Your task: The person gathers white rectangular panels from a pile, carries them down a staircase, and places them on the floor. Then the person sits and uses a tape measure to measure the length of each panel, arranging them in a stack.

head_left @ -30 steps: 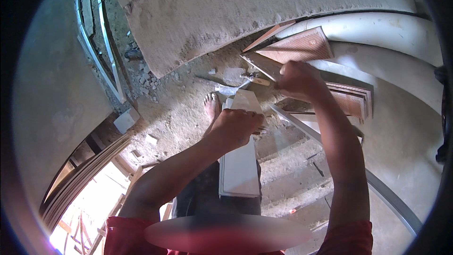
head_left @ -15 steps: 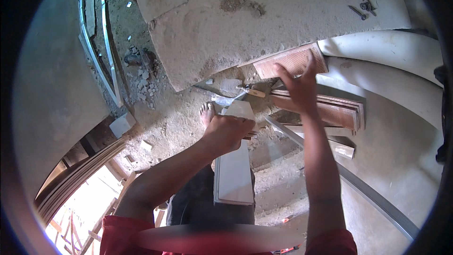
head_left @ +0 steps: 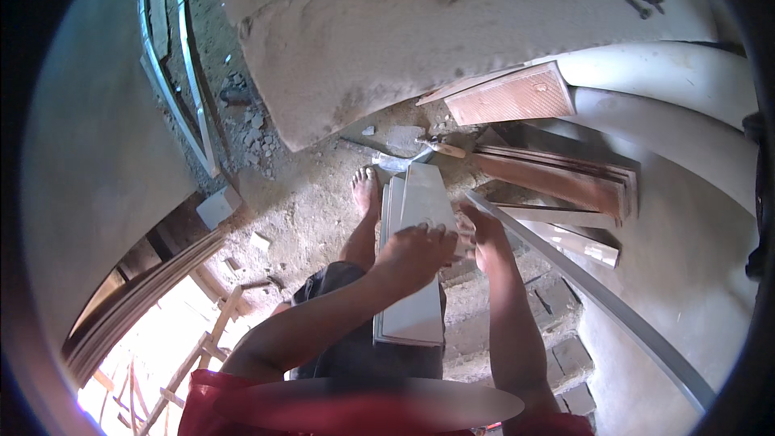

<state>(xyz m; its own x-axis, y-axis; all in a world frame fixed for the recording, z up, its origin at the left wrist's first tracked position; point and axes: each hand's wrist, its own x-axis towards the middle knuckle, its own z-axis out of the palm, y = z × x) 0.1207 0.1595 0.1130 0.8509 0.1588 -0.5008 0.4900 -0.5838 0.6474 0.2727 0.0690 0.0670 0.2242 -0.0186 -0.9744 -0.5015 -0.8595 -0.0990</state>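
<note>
Grasping the long pale rectangular tiles [head_left: 416,258], the left hand [head_left: 416,254] presses on top; the right hand [head_left: 483,238] grips their 3 o'clock edge.

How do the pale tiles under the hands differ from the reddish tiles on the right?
The pale tiles are grey-white; the reddish tiles are brown-red. The pale tiles are held, with the left hand on top and the right hand at their edge; no hand touches the reddish tiles. The pale tiles point away from the person; the reddish tiles run sideways. Both are flat stacked slabs.
</note>
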